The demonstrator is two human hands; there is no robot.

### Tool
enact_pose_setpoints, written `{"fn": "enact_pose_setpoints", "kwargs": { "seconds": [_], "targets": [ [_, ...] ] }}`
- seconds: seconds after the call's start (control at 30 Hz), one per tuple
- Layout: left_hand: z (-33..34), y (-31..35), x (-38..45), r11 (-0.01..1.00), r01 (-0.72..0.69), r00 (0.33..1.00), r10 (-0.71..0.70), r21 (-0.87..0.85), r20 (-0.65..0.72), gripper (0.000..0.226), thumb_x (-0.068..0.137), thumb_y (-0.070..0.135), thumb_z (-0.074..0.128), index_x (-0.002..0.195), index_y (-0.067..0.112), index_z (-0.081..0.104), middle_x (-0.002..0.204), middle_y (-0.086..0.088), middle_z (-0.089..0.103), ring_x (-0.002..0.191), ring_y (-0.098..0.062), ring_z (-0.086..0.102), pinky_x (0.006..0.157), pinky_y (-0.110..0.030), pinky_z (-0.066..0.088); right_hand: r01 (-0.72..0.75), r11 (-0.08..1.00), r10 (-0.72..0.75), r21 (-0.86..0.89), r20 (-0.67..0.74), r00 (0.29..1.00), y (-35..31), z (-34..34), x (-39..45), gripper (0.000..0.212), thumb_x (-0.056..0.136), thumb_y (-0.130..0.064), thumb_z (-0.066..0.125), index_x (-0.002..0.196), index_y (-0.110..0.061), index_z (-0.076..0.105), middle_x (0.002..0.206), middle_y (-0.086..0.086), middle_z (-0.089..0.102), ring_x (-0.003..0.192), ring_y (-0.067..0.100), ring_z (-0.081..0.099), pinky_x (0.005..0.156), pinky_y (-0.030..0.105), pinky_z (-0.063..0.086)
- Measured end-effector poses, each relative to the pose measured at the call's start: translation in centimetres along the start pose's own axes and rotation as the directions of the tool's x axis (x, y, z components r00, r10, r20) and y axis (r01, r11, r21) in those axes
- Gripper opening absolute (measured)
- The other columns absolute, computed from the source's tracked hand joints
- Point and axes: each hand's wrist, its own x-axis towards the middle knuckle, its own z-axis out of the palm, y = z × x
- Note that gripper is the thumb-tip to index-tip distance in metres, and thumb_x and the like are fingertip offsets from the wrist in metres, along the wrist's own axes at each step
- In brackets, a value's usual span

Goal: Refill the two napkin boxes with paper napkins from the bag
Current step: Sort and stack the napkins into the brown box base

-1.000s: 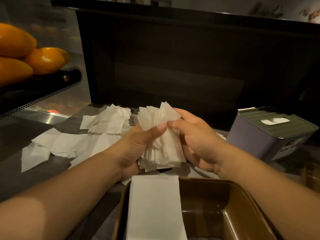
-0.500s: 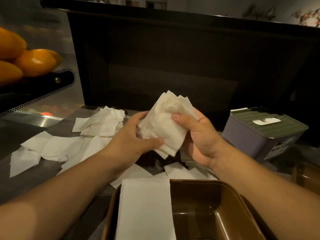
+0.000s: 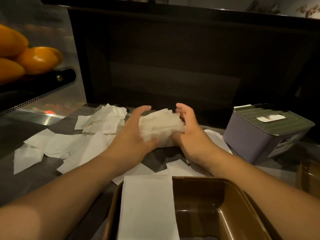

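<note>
Over the counter I hold a stack of white paper napkins (image 3: 161, 127) between both hands. My left hand (image 3: 133, 135) cups its left side, fingers curved over the top and thumb underneath. My right hand (image 3: 189, 134) presses its palm against the right end, fingers pointing up. An open brown napkin box (image 3: 225, 186) sits nearest me, with a flat napkin pile (image 3: 147, 205) in its left half. A purple-grey napkin box (image 3: 251, 137) with a green lid stands at the right, a napkin tip (image 3: 270, 117) showing in its slot.
Loose napkins (image 3: 69, 148) lie scattered on the dark counter to the left, with a crumpled heap (image 3: 102, 122) behind them. Oranges (image 3: 36, 59) fill a black perforated basket (image 3: 39, 87) at upper left. A dark panel (image 3: 173, 66) rises behind. A brown object (image 3: 310, 172) sits at the right edge.
The napkin stack has come down from an upright, raised hold to lying flat and lower between my hands. My right hand has released its finger grip and now presses the end.
</note>
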Motion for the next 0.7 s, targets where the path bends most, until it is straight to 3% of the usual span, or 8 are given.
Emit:
{"fn": "enact_pose_setpoints", "kwargs": {
  "seconds": [0.1, 0.2, 0.27, 0.33, 0.5, 0.6, 0.67, 0.7],
  "targets": [
    [-0.3, 0.0, -0.1, 1.0, -0.028, 1.0, 0.028, -0.013, 0.0, 0.07, 0.087, 0.02, 0.072, 0.133, 0.054, 0.033, 0.118, 0.016, 0.045, 0.078, -0.001, 0.052, 0.054, -0.006, 0.047, 0.217, 0.936, -0.25, -0.278, -0.09, 0.964, 0.0, -0.3, -0.4, 0.084, 0.094, -0.006, 0.068, 0.152, -0.05, 0.025, 0.165, -0.021, 0.013, 0.144, 0.0, 0.018, 0.116, 0.031, 0.034],
    [-0.3, 0.0, -0.2, 0.996, -0.021, 0.999, 0.024, -0.084, 0.037, 0.07, 0.084, 0.026, 0.075, 0.135, 0.049, 0.033, 0.12, 0.02, 0.04, 0.095, 0.0, 0.05, 0.061, -0.01, 0.045, 0.452, 0.656, -0.486, -0.604, 0.12, 0.866, 0.0, -0.1, -0.5, 0.082, 0.092, -0.004, 0.069, 0.155, -0.042, 0.032, 0.169, -0.011, 0.008, 0.156, 0.013, 0.005, 0.125, 0.044, 0.021],
    [-0.1, 0.2, -0.2, 0.992, 0.002, 0.998, 0.005, -0.129, 0.059, 0.079, 0.078, 0.029, 0.08, 0.137, 0.049, 0.031, 0.122, 0.021, 0.041, 0.101, -0.002, 0.05, 0.065, -0.012, 0.046, 0.558, 0.434, -0.503, -0.707, 0.324, 0.801, 0.3, 0.5, -0.3, 0.082, 0.09, -0.008, 0.07, 0.156, -0.038, 0.031, 0.17, -0.001, 0.01, 0.157, 0.024, 0.001, 0.126, 0.055, 0.005],
    [0.0, 0.2, -0.2, 0.992, 0.001, 0.998, 0.006, -0.122, 0.058, 0.086, 0.075, 0.029, 0.083, 0.138, 0.05, 0.029, 0.122, 0.023, 0.039, 0.097, 0.002, 0.05, 0.058, -0.008, 0.046, 0.582, 0.373, -0.482, -0.722, 0.385, 0.787, 0.4, 0.8, -0.1, 0.083, 0.09, -0.013, 0.069, 0.156, -0.041, 0.028, 0.17, 0.0, 0.009, 0.158, 0.026, -0.002, 0.124, 0.057, -0.002],
    [-0.1, 0.0, -0.1, 0.996, -0.005, 0.998, 0.01, -0.088, 0.058, 0.095, 0.07, 0.03, 0.087, 0.141, 0.049, 0.026, 0.13, 0.022, 0.038, 0.095, 0.01, 0.045, 0.06, -0.007, 0.044, 0.491, 0.556, -0.4, -0.671, 0.302, 0.865, 0.3, 0.4, -0.4, 0.087, 0.091, -0.009, 0.062, 0.158, -0.045, 0.019, 0.17, -0.01, -0.002, 0.156, 0.013, -0.014, 0.126, 0.046, -0.01],
    [-0.1, -0.1, 0.0, 0.996, 0.004, 0.999, 0.0, -0.087, 0.045, 0.095, 0.069, 0.027, 0.088, 0.14, 0.048, 0.028, 0.123, 0.015, 0.046, 0.098, -0.002, 0.053, 0.064, -0.011, 0.049, 0.419, 0.806, -0.405, -0.419, 0.126, 0.905, -0.1, 0.0, -0.9, 0.086, 0.092, -0.009, 0.068, 0.155, -0.046, 0.023, 0.166, -0.022, 0.006, 0.154, 0.005, 0.005, 0.123, 0.029, 0.021],
    [-0.1, 0.0, 0.0, 0.999, 0.017, 1.0, -0.016, -0.051, 0.027, 0.093, 0.071, 0.023, 0.087, 0.14, 0.048, 0.029, 0.118, 0.014, 0.046, 0.099, -0.008, 0.054, 0.061, -0.01, 0.05, 0.274, 0.938, -0.283, -0.212, -0.013, 0.959, -0.2, -0.3, -0.8, 0.093, 0.089, -0.003, 0.073, 0.15, -0.053, 0.024, 0.162, -0.031, 0.011, 0.145, -0.004, 0.016, 0.101, 0.003, 0.035],
    [0.0, 0.0, 0.0, 0.999, 0.02, 1.0, -0.019, -0.045, 0.024, 0.092, 0.071, 0.021, 0.086, 0.139, 0.048, 0.03, 0.117, 0.014, 0.045, 0.102, -0.01, 0.053, 0.063, -0.011, 0.051, 0.206, 0.969, -0.211, -0.136, -0.029, 0.977, -0.3, -0.3, -0.8, 0.097, 0.088, 0.001, 0.073, 0.149, -0.056, 0.023, 0.161, -0.032, 0.014, 0.141, -0.005, 0.019, 0.094, 0.001, 0.038]
  ]
}}
